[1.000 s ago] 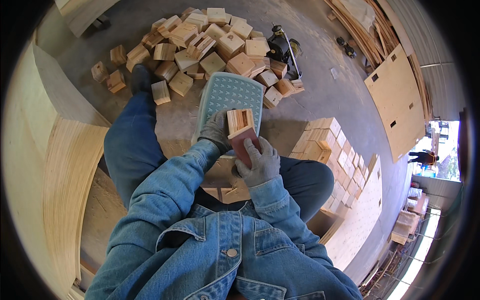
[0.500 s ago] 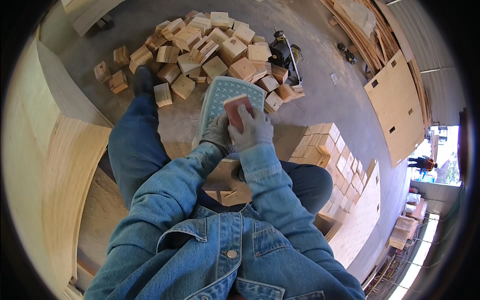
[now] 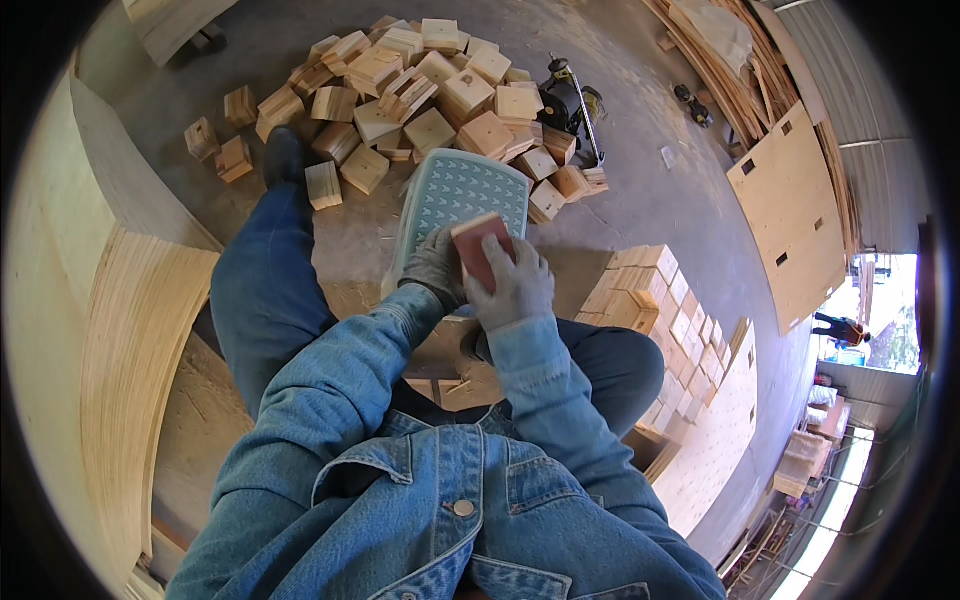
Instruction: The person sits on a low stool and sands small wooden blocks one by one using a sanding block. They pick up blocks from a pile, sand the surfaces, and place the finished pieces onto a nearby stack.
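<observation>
My right hand (image 3: 515,285), in a grey glove, is closed on a small flat block (image 3: 480,250) with a reddish-brown face and a pale edge. Its fingers lie across that face, and the block is tilted. Just left of it, my left hand (image 3: 436,268), gloved too, is curled against the block's left side. What the left fingers hold is hidden from above. Both hands are over the near end of a pale teal plastic stool (image 3: 465,190) with a raised pattern on top, which stands between my legs.
A heap of wooden blocks (image 3: 430,130) lies beyond the stool, beside a black tool with a metal bar (image 3: 570,105). Stacked blocks (image 3: 680,340) stand by my right knee. Curved plywood sheets (image 3: 140,350) rise at the left; a panel with slots (image 3: 790,220) is far right.
My right hand and the reddish-brown block have moved a little toward me. My left hand has stayed nearly in place beside it.
</observation>
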{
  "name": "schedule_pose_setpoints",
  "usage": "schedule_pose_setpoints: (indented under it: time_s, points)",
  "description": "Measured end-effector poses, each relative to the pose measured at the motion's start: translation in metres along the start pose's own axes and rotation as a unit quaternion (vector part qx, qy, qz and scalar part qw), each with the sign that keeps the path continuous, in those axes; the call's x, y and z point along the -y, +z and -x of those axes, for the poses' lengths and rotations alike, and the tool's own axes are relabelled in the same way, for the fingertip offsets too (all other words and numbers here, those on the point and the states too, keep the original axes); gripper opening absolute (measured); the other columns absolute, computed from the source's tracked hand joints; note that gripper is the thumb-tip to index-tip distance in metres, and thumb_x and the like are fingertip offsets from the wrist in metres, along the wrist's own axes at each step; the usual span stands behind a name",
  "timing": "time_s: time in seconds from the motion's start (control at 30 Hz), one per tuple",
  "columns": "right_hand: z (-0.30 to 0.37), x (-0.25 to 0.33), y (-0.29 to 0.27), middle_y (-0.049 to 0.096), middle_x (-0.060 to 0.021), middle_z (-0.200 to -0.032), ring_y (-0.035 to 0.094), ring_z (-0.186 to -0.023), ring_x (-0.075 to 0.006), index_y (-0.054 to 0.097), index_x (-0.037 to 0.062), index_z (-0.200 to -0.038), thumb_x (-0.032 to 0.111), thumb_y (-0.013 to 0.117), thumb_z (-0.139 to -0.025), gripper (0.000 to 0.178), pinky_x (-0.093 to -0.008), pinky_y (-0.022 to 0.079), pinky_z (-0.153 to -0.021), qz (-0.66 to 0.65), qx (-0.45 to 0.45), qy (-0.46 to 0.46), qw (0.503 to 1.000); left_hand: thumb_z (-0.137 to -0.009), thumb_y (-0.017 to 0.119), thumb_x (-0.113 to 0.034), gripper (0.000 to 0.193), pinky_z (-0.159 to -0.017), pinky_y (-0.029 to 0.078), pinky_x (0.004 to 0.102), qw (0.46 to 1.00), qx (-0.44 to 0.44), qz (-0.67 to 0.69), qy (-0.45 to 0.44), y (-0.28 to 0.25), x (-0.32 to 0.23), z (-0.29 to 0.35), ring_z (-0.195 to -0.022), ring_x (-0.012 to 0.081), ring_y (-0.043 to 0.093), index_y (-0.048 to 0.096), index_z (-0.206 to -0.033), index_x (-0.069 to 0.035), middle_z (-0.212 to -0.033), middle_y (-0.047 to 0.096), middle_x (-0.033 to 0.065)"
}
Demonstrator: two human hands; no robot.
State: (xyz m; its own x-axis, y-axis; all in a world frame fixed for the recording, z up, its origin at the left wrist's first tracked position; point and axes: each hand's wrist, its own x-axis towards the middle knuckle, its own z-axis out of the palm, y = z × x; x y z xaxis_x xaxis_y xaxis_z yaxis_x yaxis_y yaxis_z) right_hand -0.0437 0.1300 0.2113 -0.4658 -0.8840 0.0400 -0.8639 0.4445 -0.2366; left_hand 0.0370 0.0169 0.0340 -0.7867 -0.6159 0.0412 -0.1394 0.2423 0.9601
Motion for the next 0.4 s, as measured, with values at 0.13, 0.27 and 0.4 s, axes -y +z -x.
schedule_pose_setpoints:
  time_s: [0.13,0.27,0.4]
  points:
    - [-0.049,0.014,0.004,0.055,-0.0207,-0.145,0.059,-0.122,-0.0463,0.064,0.0195,-0.143,0.039,0.079,-0.084,0.064,-0.0576,0.049,-0.101,0.003,0.005,0.015,1.000,-0.073,0.087,-0.051,0.101,-0.122,0.036,0.0469,0.985,-0.007,0.170,-0.015,0.006,0.016,-0.005,-0.139,0.0378,0.046,0.039,-0.153,-0.010,-0.148,0.048,0.0187]
    - [-0.040,0.004,0.005,0.055,-0.0196,-0.145,0.059,-0.124,-0.0459,0.065,0.0195,-0.143,0.040,0.080,-0.084,0.065,-0.0567,0.049,-0.103,0.013,0.008,0.026,1.000,-0.073,0.086,-0.055,0.105,-0.125,0.033,0.0458,0.992,0.034,-0.122,-0.028,-0.009,-0.020,-0.004,-0.144,0.0378,0.041,0.037,-0.154,-0.011,-0.149,0.046,0.0186]
    - [0.002,-0.011,0.003,0.053,-0.0196,-0.149,0.054,-0.135,-0.0436,0.062,0.0147,-0.147,0.042,0.081,-0.084,0.071,-0.0555,0.046,-0.110,-0.020,0.063,0.016,0.998,-0.072,0.088,-0.052,0.107,-0.126,0.032,0.0453,0.986,-0.014,-0.163,-0.029,-0.011,-0.020,0.008,-0.146,0.0362,0.040,0.035,-0.157,-0.015,-0.155,0.042,0.0170]
